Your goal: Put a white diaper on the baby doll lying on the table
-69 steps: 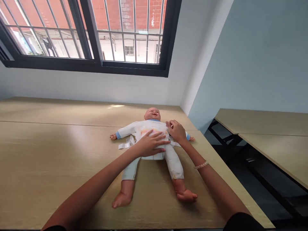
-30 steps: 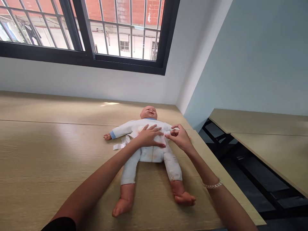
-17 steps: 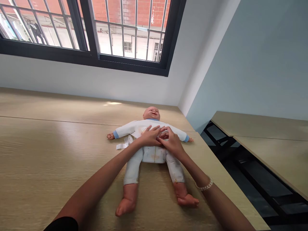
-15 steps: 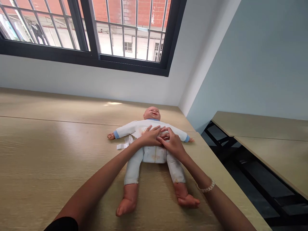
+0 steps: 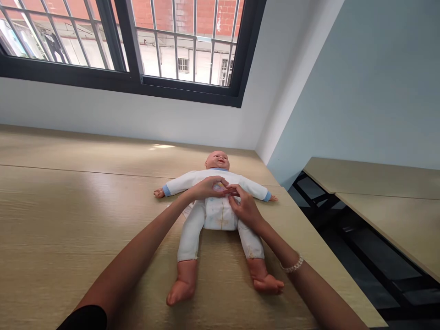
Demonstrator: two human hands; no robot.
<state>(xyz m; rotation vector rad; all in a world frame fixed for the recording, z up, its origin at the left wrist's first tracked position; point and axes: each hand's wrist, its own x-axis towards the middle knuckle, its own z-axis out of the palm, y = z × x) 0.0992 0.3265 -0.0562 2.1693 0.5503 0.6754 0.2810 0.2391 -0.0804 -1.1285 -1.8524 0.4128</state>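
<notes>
Two hands on baby doll (image 5: 217, 160), lying on its back near table (image 5: 85, 229) right edge. Left hand (image 5: 208, 188) on onesie (image 5: 220, 217) chest, right hand (image 5: 244, 208) beside it; pinch on cloth unclear. Doll likely light, soft-limbed; hold torso.

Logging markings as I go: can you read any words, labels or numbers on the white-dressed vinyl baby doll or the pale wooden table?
No readable text on the white cloth garment of the vinyl baby doll.
A faint coloured print on its chest, beside the left hand, is too small and blurred to read.
The pale wooden table shows no text.
</notes>
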